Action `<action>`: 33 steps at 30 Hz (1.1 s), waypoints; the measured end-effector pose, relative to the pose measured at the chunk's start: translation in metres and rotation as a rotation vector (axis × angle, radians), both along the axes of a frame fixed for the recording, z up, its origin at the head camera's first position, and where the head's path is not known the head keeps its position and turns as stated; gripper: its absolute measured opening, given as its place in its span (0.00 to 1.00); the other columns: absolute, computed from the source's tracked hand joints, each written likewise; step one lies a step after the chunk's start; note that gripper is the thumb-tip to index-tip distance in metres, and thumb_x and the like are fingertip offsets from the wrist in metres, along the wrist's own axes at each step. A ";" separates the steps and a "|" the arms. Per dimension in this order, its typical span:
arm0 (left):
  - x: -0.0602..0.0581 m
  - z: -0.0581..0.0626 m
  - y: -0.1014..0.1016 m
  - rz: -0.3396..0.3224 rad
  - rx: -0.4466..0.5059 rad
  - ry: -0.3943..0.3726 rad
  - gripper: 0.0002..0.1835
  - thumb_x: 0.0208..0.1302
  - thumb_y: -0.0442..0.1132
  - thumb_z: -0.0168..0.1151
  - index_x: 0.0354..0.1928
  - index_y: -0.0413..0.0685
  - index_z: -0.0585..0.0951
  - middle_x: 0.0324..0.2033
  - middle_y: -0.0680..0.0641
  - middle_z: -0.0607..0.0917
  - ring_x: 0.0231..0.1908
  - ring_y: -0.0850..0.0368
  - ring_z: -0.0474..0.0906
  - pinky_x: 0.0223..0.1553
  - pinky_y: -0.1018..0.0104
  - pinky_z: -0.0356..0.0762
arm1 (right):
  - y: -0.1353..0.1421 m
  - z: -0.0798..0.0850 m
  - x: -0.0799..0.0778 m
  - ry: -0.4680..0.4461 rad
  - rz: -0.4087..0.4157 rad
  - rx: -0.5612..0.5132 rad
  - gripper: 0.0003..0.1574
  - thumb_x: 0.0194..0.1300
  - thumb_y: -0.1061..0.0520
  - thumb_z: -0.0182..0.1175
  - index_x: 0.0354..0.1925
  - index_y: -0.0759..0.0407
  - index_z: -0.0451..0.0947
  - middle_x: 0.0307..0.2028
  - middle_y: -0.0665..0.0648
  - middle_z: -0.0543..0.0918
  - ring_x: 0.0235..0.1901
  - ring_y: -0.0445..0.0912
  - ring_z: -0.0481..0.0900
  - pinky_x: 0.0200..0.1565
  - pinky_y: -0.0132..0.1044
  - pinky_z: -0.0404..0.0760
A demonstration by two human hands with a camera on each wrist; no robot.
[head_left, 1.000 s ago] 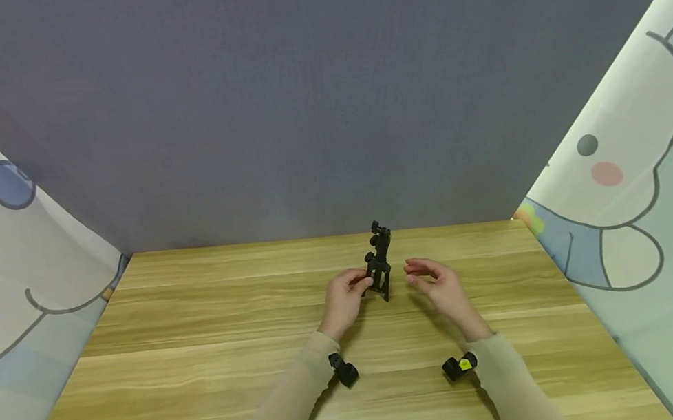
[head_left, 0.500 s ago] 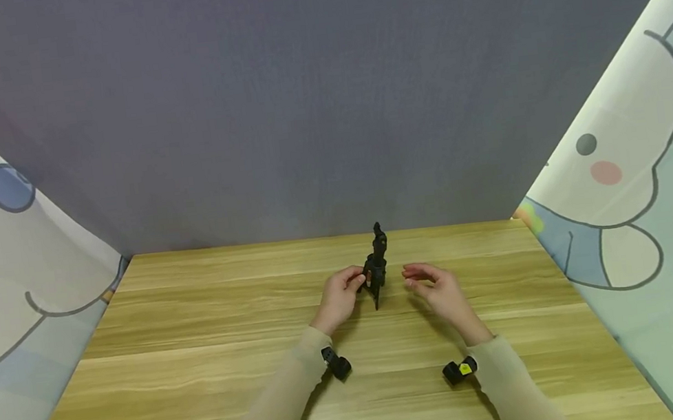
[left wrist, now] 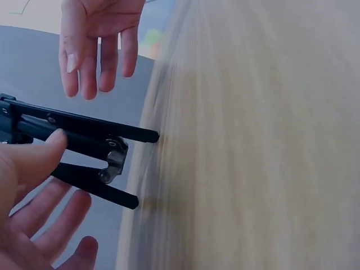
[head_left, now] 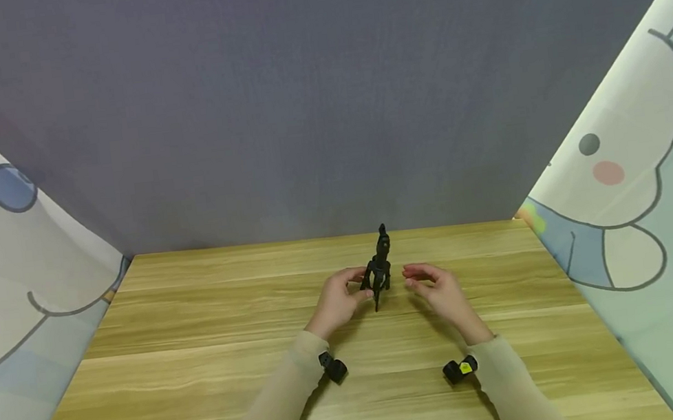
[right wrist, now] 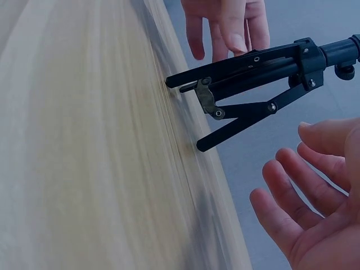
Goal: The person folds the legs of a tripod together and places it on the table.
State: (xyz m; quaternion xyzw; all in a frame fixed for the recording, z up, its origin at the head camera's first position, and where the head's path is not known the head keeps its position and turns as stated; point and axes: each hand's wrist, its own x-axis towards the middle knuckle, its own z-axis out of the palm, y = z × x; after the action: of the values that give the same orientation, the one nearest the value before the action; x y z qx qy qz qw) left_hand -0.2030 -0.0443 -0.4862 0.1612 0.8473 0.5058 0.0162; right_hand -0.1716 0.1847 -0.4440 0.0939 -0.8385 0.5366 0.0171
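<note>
A small black tripod (head_left: 380,264) stands upright on the wooden table, its legs only partly spread. My left hand (head_left: 339,300) is at the tripod's left side, with thumb and fingers apart around a leg. In the left wrist view, the left thumb (left wrist: 45,152) overlaps the tripod's tube and the other fingers are loosely extended beyond the lower leg; whether they touch it I cannot tell. My right hand (head_left: 439,288) is on the other side, fingers relaxed and slightly bent, apart from the tripod. A metal-coloured bracket (right wrist: 206,98) joins the struts low between the legs (right wrist: 230,129).
The wooden table (head_left: 206,377) reaches back to a grey upright panel (head_left: 324,100). Cartoon-printed curtains (head_left: 616,206) hang on both sides. Each wrist wears a black camera (head_left: 334,368).
The tripod has turned about its upright axis and its legs look closer together. My left thumb and fingers have parted from their pinch on a leg. The right hand has hardly moved.
</note>
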 end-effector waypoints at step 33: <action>-0.013 0.006 -0.009 -0.197 -0.064 0.007 0.32 0.58 0.38 0.76 0.65 0.45 0.77 0.49 0.53 0.79 0.57 0.56 0.76 0.55 0.59 0.75 | -0.006 -0.043 -0.011 -0.023 0.048 -0.013 0.16 0.66 0.65 0.65 0.52 0.62 0.84 0.49 0.59 0.86 0.51 0.53 0.82 0.53 0.45 0.79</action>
State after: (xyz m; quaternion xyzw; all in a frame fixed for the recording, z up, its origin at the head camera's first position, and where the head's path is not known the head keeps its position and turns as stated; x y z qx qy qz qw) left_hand -0.2156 -0.0537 -0.4802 0.2447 0.8431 0.4741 0.0679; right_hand -0.1831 0.1787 -0.4871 0.1079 -0.8326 0.5433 -0.0047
